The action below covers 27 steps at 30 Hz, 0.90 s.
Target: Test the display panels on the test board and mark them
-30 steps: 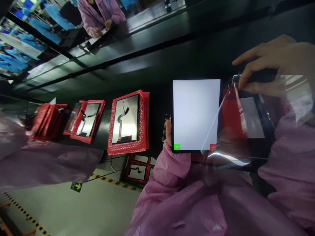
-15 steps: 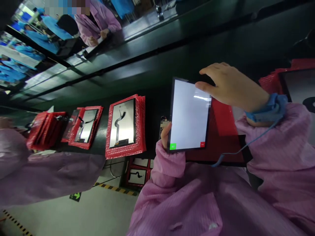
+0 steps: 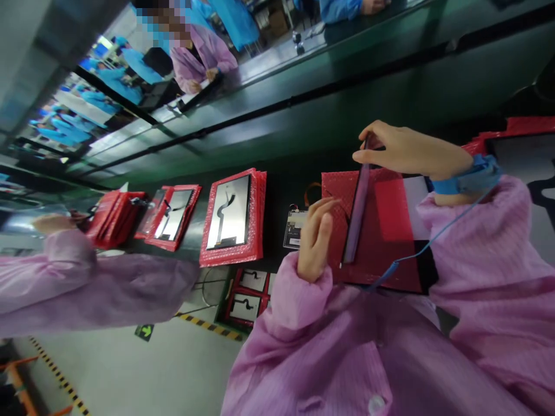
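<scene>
Turned edge-on since before, the screen [image 3: 357,216] is pinched by the right hand [image 3: 401,151], the half-curled left hand [image 3: 315,240] seemingly empty.

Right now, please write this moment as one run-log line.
right hand: pinches screen panel at top | left hand: beside panel, nothing visibly held | panel: nearly edge-on, over red bubble sheet

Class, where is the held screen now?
In the head view, right of centre: the screen is nearly edge-on over red bubble wrap, its top held by the right hand, the left hand beside it.
</scene>
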Motion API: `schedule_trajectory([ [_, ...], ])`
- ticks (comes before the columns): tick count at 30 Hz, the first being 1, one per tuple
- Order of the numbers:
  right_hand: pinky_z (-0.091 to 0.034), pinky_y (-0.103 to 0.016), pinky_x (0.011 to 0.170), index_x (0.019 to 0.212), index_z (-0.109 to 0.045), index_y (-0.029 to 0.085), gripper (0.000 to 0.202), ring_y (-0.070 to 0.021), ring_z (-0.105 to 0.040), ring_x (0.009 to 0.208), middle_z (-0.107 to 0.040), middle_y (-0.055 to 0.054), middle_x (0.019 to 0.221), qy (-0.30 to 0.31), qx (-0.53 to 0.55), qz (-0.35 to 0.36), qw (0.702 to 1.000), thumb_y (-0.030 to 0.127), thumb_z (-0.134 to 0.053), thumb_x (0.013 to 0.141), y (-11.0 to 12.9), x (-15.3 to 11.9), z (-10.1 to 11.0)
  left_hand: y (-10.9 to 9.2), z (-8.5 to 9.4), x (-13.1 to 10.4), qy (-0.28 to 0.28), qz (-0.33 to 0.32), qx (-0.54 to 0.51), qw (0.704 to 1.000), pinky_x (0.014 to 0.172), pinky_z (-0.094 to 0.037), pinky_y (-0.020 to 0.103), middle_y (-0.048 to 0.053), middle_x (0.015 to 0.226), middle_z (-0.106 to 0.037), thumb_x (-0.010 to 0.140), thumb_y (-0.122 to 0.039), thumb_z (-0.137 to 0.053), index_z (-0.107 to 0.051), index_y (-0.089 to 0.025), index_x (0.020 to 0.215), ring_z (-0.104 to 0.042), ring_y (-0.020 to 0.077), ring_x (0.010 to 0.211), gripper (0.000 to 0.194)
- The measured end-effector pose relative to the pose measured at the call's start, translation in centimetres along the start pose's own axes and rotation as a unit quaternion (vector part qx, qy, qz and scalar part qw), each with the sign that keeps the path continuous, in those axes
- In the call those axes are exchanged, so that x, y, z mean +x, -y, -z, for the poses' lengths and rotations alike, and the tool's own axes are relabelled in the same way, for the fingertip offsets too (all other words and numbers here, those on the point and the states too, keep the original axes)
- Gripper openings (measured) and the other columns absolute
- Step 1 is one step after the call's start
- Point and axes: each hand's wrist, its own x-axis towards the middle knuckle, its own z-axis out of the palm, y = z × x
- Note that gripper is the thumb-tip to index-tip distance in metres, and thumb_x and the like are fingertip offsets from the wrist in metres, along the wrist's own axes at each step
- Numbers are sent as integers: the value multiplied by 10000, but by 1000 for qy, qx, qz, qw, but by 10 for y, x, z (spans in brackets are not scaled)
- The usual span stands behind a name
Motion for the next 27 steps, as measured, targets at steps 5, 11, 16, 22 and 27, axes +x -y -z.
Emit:
schedule_trajectory([
  [5,-511,-516,942,1178,-599,226,494,-288,-678,983,-697,-70,1013,18,-26,-23,999,582,-665,842,2,-2,7,69,34,-42,-130,-83,386,909,980,-480,446,151,1110,-611,997,-332,-472,-689,-167,1071,-576,256,1042,283],
  [11,-478,-506,994,1203,-585,220,492,-281,-664,1014,-690,-80,1021,26,-39,-41,998,583,-635,876,8,-5,8,100,37,-63,-56,-114,483,866,1005,-464,453,162,1288,-531,991,-282,-479,-684,-206,1242,-533,270,1117,333],
  [16,-510,-513,938,1193,-596,241,537,-252,-671,938,-680,-17,949,9,-26,-11,1000,623,-669,823,-7,0,4,97,37,-60,-30,-105,487,866,1002,-452,473,148,1300,-548,1008,-292,-442,-716,-266,1236,-532,277,1124,358],
  [22,-525,-477,925,1200,-602,243,520,-266,-676,967,-691,-37,1023,-7,-43,5,999,601,-658,828,-9,0,2,99,37,-60,-33,-100,482,870,1003,-449,471,146,1296,-587,1016,-320,-424,-725,-266,1224,-539,287,1168,370],
  [27,-505,-472,938,1440,-437,118,658,-286,-680,933,-696,-136,1012,-44,-73,-77,993,420,-601,878,23,-22,3,104,42,-63,-25,-131,472,872,1085,-395,511,189,1466,-513,1016,-457,-395,-585,-192,1409,-494,325,1312,511],
])
